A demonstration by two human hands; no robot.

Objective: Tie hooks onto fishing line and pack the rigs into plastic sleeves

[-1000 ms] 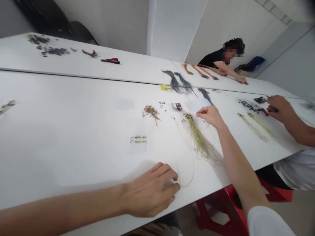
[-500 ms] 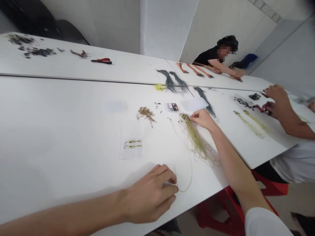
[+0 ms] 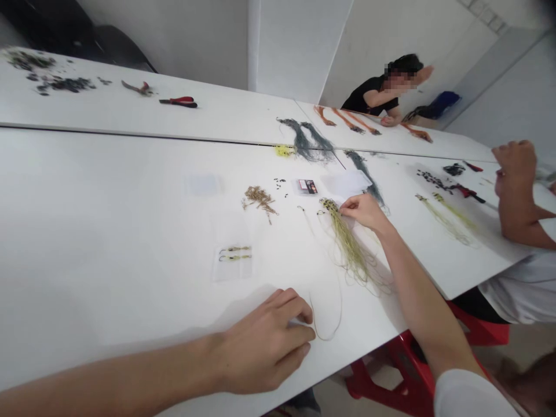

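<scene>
Head view, down along a white table (image 3: 108, 220). Left hand (image 3: 264, 343) low in frame near the table's front edge, knuckles up, fingertips drawn together on the near end of a thin line (image 3: 326, 335). Curves out from those fingertips in a loop to the right, then runs away up the table to end just left of the bundle's head.

Right hand (image 3: 364, 209) farther up the table, arm reaching in from the lower right, thumb and fingers pinched on the dark-speckled head of an olive-yellow line bundle (image 3: 350, 249). Trails back from that hand toward the front edge, fanning into loose strands beside the forearm. Hands well apart, thin line and line bundle lying flat on the table between them, bundle just right of the line.

Just beyond the right hand, a small packet (image 3: 308, 186) with a dark label; to its left, a brown heap (image 3: 259, 200) of small metal bits. Left of the line, a clear bag (image 3: 233, 256) holding two short rigs. Farther off, grey bundles (image 3: 309, 139) at the table seam and red pliers (image 3: 179, 102) on the far table. At right, a co-worker's hand (image 3: 516, 159), raised and fisted, beyond a second yellow bundle (image 3: 447, 217). Below the table's edge, a red stool (image 3: 391, 370).
</scene>
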